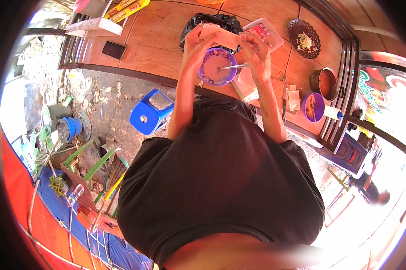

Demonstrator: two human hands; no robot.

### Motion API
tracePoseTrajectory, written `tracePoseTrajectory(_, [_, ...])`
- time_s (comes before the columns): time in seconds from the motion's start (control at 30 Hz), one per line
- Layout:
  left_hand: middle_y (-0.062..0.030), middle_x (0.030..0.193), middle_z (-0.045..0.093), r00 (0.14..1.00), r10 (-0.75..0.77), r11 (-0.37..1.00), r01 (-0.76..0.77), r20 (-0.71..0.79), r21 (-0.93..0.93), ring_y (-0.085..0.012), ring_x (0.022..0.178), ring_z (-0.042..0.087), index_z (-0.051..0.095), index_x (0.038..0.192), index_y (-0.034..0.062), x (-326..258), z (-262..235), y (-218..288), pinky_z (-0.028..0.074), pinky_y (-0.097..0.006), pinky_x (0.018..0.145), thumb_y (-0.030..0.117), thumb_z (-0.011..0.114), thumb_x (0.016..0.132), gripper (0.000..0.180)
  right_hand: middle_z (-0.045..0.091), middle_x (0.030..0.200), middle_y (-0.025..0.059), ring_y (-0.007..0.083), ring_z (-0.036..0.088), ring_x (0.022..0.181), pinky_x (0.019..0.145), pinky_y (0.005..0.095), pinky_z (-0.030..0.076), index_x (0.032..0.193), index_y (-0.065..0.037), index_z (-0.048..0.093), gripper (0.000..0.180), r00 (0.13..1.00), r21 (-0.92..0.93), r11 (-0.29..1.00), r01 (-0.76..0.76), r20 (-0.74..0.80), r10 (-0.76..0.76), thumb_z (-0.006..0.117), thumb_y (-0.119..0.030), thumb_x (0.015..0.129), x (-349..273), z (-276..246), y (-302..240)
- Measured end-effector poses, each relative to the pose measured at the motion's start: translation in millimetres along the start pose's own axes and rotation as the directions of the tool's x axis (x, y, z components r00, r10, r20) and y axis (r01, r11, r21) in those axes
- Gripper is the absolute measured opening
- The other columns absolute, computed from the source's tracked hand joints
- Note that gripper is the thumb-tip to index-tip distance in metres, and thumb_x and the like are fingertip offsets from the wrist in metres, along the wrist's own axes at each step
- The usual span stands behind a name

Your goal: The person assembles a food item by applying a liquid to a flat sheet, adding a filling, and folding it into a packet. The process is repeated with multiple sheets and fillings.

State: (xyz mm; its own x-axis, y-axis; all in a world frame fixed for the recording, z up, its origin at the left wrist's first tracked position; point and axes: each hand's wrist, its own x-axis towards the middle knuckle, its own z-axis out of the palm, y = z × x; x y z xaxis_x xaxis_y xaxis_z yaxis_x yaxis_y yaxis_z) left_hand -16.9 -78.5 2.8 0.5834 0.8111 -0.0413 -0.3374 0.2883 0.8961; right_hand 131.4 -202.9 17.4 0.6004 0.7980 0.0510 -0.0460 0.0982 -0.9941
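Between both hands a thin, pale rectangular sheet point(221, 37) is held up over the table; I cannot tell its material. My left hand point(195, 44) pinches its left end, and my right hand point(257, 50) grips the right end with bent fingers. Just below the sheet sits a purple bowl point(231, 77) of pinkish-brown liquid, a metal spoon point(236, 66) leaning in it toward the right. Behind the hands lies a black plastic bag point(214, 19). A white tray point(277, 43) with a red item is partly hidden by my right hand.
Rightward stand a dark plate point(293, 28) of shredded food, a metal pot point(319, 77), another purple bowl point(320, 100), a white bottle point(332, 111) and pale flat pieces point(294, 100). A phone point(114, 50) lies at left. A blue stool point(142, 114) stands below the table edge.
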Motion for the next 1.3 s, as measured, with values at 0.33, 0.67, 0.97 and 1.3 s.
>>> tracePoseTrajectory(0.33, [-0.008, 0.103, 0.073, 1.0, 0.023, 0.999, -0.023, 0.003, 0.03, -0.016, 0.093, 0.072, 0.069, 0.11, 0.0004, 3.2, -1.1, -2.4, 0.064, -0.034, 0.083, 0.022, 0.071, 0.102, 0.023, 0.072, 0.101, 0.0024, 0.0114, 0.066, 0.1, 0.093, 0.0285, 0.051, 0.103, 0.0, 0.073, 0.011, 0.998, -0.049, 0.997, 0.059, -0.025, -0.061, 0.073, -0.008, 0.097, 6.6, -5.6, -3.5])
tracePoseTrajectory(0.67, [-0.0111, 0.103, 0.072, 1.0, 0.019, 1.0, -0.019, -0.015, 0.013, -0.0196, 0.094, 0.073, 0.067, 0.11, -0.0024, 3.5, 3.2, -1.3, 0.066, -0.038, 0.084, 0.023, 0.069, 0.103, 0.027, 0.071, 0.098, 0.0023, 0.0082, 0.063, 0.091, 0.079, 0.0254, 0.048, 0.106, 0.001, 0.072, 0.019, 0.995, -0.104, 0.995, 0.008, -0.097, -0.018, 0.071, -0.016, 0.1, 3.2, -2.4, -12.3])
tracePoseTrajectory(0.97, [-0.0084, 0.101, 0.071, 0.994, -0.032, 0.991, 0.045, 0.107, -0.127, -0.017, 0.092, 0.072, 0.068, 0.109, 0.0009, 3.8, -6.0, -9.4, 0.064, -0.033, 0.079, 0.013, 0.077, 0.095, 0.021, 0.073, 0.095, 0.0039, 0.008, 0.064, 0.085, 0.075, 0.026, 0.051, 0.106, 0.003, 0.073, 0.023, 0.998, -0.044, 0.997, -0.057, 0.036, 0.059, 0.076, -0.017, 0.095, 4.5, -7.8, -12.0])
tracePoseTrajectory(1.3, [0.0005, 0.099, 0.07, 0.939, -0.148, 0.964, 0.067, 0.31, 0.255, -0.007, 0.091, 0.062, 0.072, 0.113, 0.0024, -2.6, -7.8, -4.5, 0.049, -0.025, 0.079, 0.015, 0.081, 0.092, 0.026, 0.072, 0.1, 0.0075, 0.0148, 0.069, 0.088, 0.082, 0.0298, 0.054, 0.099, 0.001, 0.075, 0.021, 0.979, -0.296, 0.94, 0.17, 0.164, -0.126, 0.082, -0.016, 0.089, 20.3, -5.3, -20.9])
